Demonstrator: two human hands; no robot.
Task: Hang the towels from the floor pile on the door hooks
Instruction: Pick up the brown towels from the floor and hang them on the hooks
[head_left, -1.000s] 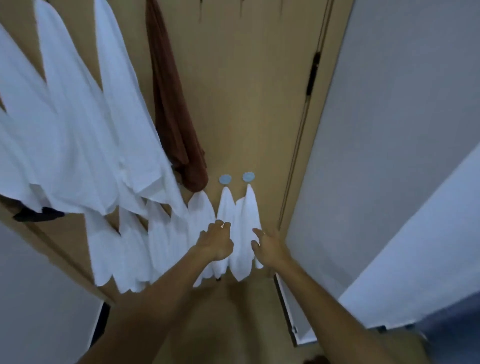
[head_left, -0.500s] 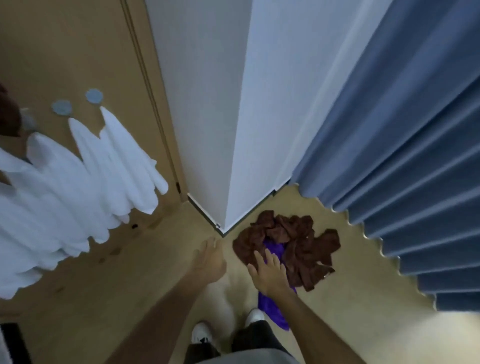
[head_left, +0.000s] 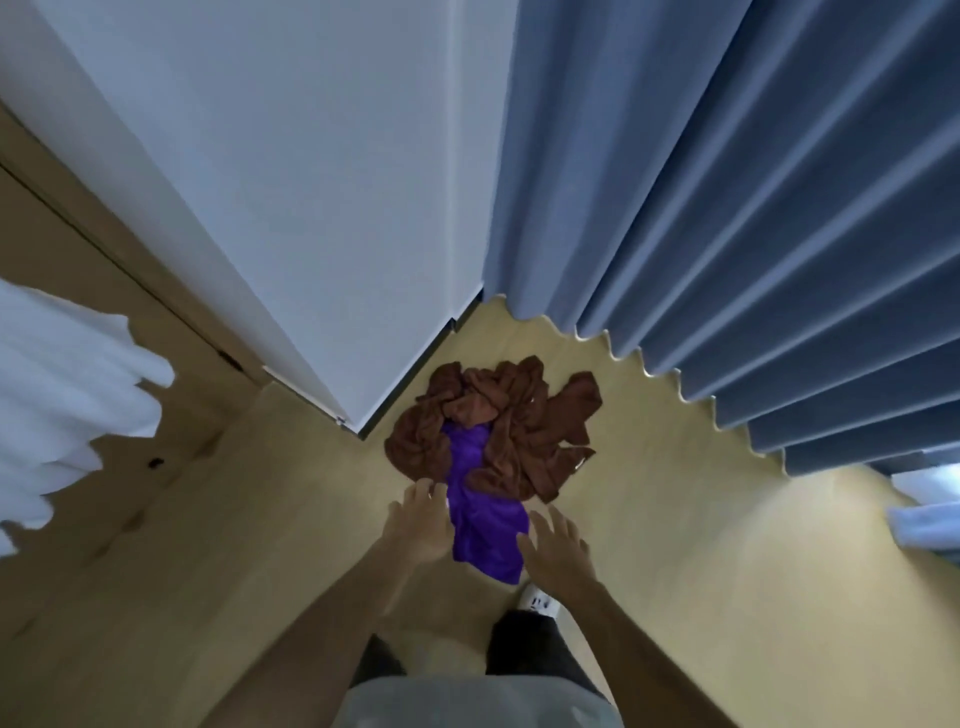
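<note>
A pile of brown towels (head_left: 514, 426) lies on the tan floor by the wall corner. A purple towel (head_left: 480, 514) runs out from under it towards me. My left hand (head_left: 421, 525) hovers at the purple towel's left edge, fingers spread and holding nothing. To the right of that towel is my right hand (head_left: 558, 551), fingers also spread and empty. White towels (head_left: 62, 415) hang on the wooden door at the far left; the hooks are out of view.
A white wall corner (head_left: 332, 260) juts out just behind the pile. Blue pleated curtains (head_left: 753, 234) hang along the right, down to the floor. My legs and a white shoe (head_left: 537, 603) stand right below the hands. Something white lies at the right edge (head_left: 924, 525).
My view swung from the door and its hung white towels down to the floor pile. Both hands left the white towels and now reach down beside the purple towel.
</note>
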